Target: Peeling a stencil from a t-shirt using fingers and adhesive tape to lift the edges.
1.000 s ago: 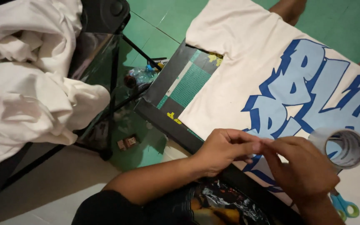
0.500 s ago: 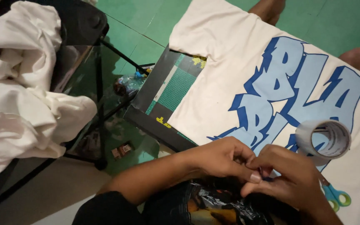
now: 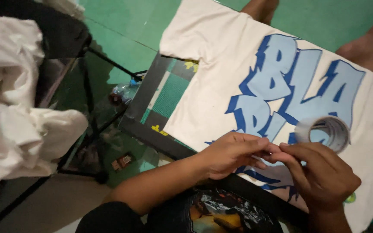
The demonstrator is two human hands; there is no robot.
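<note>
Left hand [image 3: 232, 154] low in view, palm down, fingers curled and pressed together, tips meeting those of the right hand [image 3: 322, 174] just above the printed shirt. Fingers of both pinched at one shared spot between the hands; most likely the loose end of the tape, though too small to confirm. Right hand curled, knuckles up, with a roll of clear tape [image 3: 328, 133] riding on its upper side, seemingly looped over a finger (exact hold hidden by the hand). Roll tilted, open core facing the camera, hanging over the blue lettering.

Cream T-shirt [image 3: 221, 64] spread flat, printed side up, with large blue and light-blue block graphics [image 3: 290, 86], stretched over a dark-framed flat board [image 3: 145, 110] whose corner sticks out at the left, showing green mesh and yellow marks. Board edge running beneath both wrists. Small patch of green and blue [image 3: 349, 198] just beside the right wrist, lying on the shirt; kind not determinable.

Green floor [image 3: 130, 26] beyond the board. Crumpled white cloths [image 3: 18, 129] heaped at far left on a dark metal-framed stand [image 3: 93, 142]. Plastic bottle [image 3: 124, 91] lying under the stand near the board corner. Bare feet [image 3: 370, 43] at the top edge, beyond the shirt.
</note>
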